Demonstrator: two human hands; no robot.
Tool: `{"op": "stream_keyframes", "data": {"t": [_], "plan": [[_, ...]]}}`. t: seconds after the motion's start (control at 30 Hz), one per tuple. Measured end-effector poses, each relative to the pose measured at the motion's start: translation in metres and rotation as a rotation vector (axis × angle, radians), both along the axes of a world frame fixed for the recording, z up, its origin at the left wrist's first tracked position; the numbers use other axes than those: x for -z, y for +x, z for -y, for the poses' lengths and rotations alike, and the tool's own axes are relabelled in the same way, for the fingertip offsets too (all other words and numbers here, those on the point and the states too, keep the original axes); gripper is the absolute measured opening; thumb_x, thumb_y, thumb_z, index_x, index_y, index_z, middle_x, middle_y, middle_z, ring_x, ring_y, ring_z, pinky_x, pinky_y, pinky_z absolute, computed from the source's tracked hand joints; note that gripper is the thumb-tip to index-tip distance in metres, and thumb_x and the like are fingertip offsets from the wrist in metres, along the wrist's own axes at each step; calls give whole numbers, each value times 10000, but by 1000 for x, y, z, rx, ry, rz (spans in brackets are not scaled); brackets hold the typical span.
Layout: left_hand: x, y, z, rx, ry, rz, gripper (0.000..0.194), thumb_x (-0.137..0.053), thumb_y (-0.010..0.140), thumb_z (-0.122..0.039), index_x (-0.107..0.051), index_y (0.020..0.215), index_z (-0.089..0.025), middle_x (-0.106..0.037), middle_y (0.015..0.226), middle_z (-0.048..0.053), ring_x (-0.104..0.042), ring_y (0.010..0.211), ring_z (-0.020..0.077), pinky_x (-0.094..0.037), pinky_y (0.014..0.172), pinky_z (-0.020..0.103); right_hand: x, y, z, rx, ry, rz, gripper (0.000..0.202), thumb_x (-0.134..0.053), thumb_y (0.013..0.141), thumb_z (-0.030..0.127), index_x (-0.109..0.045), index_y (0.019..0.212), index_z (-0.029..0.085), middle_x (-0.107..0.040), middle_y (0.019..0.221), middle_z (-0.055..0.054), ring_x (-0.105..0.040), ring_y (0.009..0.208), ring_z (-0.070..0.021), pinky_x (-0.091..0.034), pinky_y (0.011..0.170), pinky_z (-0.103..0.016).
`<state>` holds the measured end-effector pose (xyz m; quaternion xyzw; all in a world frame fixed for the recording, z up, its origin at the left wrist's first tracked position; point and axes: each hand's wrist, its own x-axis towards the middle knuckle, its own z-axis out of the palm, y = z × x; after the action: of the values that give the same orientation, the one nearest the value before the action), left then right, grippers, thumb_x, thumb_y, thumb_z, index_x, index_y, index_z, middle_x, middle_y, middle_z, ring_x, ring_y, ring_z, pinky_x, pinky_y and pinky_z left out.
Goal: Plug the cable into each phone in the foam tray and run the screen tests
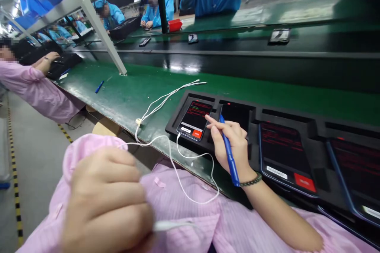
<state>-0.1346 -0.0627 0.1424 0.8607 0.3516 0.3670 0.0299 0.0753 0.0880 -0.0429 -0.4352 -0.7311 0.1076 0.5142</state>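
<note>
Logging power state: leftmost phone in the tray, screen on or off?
On. The leftmost phone shows lit red and green text, with a white box and a red box below.

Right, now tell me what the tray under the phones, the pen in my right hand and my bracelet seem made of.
Tray: probably dense foam; matt black, with thick walls and soft-looking edges, though moulded plastic is possible.
Pen: likely plastic, solid blue with a slight sheen.
Bracelet: small dark green beads; stone, glass or plastic, I can't tell.
</note>
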Motion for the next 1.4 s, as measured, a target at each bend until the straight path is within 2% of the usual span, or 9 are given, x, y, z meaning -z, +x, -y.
{"op": "stream_keyframes", "data": {"t": [0.13, 0.4, 0.5, 0.57, 0.63, 0.7, 0.8, 0.87, 1.4], "plan": [[29, 38, -32, 186, 186, -22, 513, -391, 1003, -197, -514, 506, -172, -355, 496, -26, -302, 403, 103, -216, 430, 367, 0, 0, 1, -10, 5, 24, 340, -439, 1020, 398, -726, 1087, 229, -748, 1006, -61, -625, 921, -232, -418, 911, -423], [29, 81, -8, -136, 93, 279, 613, -372, 1060, -224, -399, 449, -184, -298, 397, -43, -218, 362, 89, -213, 453, 358, -2, 1, 3, -38, 0, 48, 316, -445, 1015, 380, -719, 1052, 227, -745, 1047, -64, -621, 898, -224, -421, 896, -422], [25, 54, -24, 241, -73, 174, 482, -496, 1022, -283, -576, 554, -203, -493, 449, -27, -393, 377, 104, -317, 451, 349, -2, 1, 3, -53, 31, 26, 295, -459, 1016, 373, -715, 1007, 228, -748, 1054, -54, -618, 866, -209, -425, 871, -407], [27, 22, -41, 621, -381, -29, 360, -517, 1018, -339, -699, 743, -192, -672, 620, 22, -574, 497, 125, -434, 498, 300, -1, 0, 3, -64, 45, 27, 290, -462, 1017, 369, -715, 1006, 228, -751, 1013, -50, -619, 857, -206, -425, 865, -405], [33, -8, -57, 782, -711, -173, 408, -426, 1048, -405, -742, 951, -166, -760, 825, 95, -697, 717, 167, -539, 676, 262, -1, -2, 2, -73, 43, 51, 286, -464, 1017, 365, -715, 1033, 230, -750, 990, -50, -622, 872, -212, -418, 868, -412], [44, -27, -68, 593, -823, -60, 523, -354, 1052, -497, -750, 1006, -159, -770, 923, 131, -716, 848, 196, -553, 803, 282, 0, -4, 2, -73, 38, 88, 283, -463, 1016, 362, -714, 1034, 233, -749, 1009, -56, -625, 892, -219, -409, 868, -420], [71, -28, -79, -165, -735, 127, 547, -383, 1027, -542, -750, 888, -162, -746, 838, 102, -677, 771, 190, -509, 710, 295, 1, -5, 1, -61, 45, 135, 285, -460, 1018, 357, -715, 993, 231, -744, 1029, -72, -623, 906, -227, -397, 858, -425], [90, -14, -86, -488, -754, -4, 458, -472, 998, -507, -735, 853, -161, -712, 751, 58, -625, 680, 172, -434, 632, 281, 1, -5, 1, -57, 52, 153, 282, -461, 1019, 348, -716, 1003, 228, -741, 1041, -76, -622, 919, -230, -389, 860, -425], [143, 18, -98, -572, -645, -262, 346, -459, 930, -224, -428, 587, -190, -532, 612, 8, -468, 595, 141, -229, 594, 288, -2, -10, 2, -59, -182, 240, 349, -438, 1026, 378, -607, 1278, 205, -721, 1022, -98, -535, 1169, -328, -314, 910, -485]]}}
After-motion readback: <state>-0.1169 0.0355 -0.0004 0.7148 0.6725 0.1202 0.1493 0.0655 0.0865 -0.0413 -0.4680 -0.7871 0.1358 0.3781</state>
